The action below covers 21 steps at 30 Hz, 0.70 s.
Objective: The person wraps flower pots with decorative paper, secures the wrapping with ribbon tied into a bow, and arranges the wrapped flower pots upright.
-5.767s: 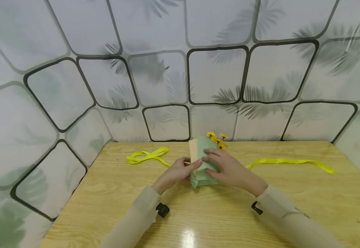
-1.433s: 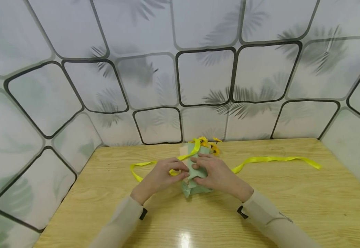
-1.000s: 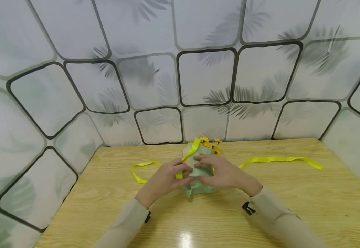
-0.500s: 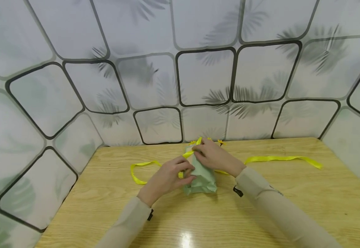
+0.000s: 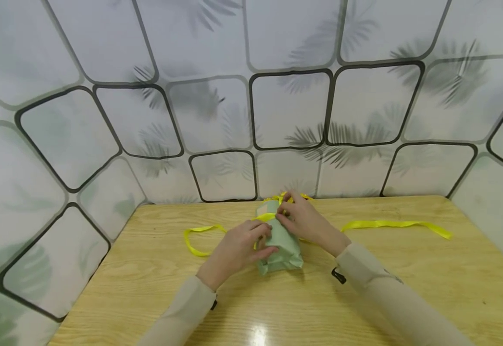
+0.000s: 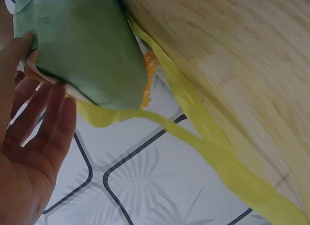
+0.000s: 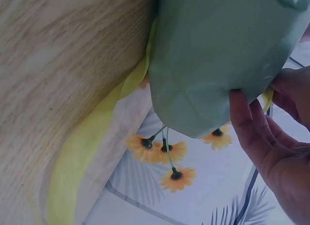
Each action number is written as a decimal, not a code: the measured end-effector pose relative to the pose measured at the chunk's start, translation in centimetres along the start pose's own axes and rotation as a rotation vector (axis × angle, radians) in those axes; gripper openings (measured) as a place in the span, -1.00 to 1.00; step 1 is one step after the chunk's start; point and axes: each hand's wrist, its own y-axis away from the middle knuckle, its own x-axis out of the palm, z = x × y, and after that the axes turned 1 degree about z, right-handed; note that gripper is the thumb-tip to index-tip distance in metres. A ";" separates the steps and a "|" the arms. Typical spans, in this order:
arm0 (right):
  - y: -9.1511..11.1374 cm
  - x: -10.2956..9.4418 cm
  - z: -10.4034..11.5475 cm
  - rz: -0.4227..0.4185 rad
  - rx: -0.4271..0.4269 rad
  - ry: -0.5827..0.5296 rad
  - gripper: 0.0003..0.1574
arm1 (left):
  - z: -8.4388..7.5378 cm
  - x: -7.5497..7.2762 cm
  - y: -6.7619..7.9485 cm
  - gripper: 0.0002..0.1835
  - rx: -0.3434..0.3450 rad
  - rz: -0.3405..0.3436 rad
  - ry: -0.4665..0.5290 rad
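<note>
A small bouquet wrapped in pale green paper (image 5: 282, 245) lies on the table with its foot toward me. Yellow flowers (image 7: 177, 174) poke out of its far end. My left hand (image 5: 240, 245) holds the left side of the wrap, thumb and curled fingers at the paper edge. My right hand (image 5: 305, 218) is at the upper part of the bouquet, where it pinches a yellow ribbon (image 5: 265, 217) at the paper's edge. In the left wrist view, the ribbon (image 6: 184, 94) trails away from the bouquet. Part of the ribbon is hidden behind the wrap.
One ribbon end (image 5: 398, 224) stretches across the wooden table (image 5: 277, 312) to the right. A ribbon loop (image 5: 191, 244) lies to the left. The patterned wall (image 5: 290, 110) stands right behind the table's far edge.
The ribbon has come from the left over the bouquet's upper part. My right hand has moved from the wrap's front up to the ribbon; the left hand has stayed at the left side.
</note>
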 end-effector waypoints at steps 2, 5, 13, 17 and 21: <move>0.3 0.1 -0.1 -0.002 0.001 -0.002 -0.94 | 0.0 0.1 0.0 -0.71 0.006 0.003 -0.056; 0.6 0.2 -0.1 -0.004 -0.014 0.010 -0.94 | -0.1 0.1 -0.1 -0.69 0.022 0.019 -0.103; 0.9 -0.1 0.2 -0.046 -0.072 0.012 -0.96 | -0.2 -0.1 -0.5 -0.68 0.063 0.075 -0.088; 1.3 -0.7 0.1 -0.054 -0.068 0.035 -0.92 | -0.3 -0.2 -0.5 -0.67 0.065 0.089 -0.096; 1.6 -1.8 0.1 -0.065 -0.105 0.127 -0.90 | -0.4 -0.2 -0.6 -0.69 0.062 0.092 -0.087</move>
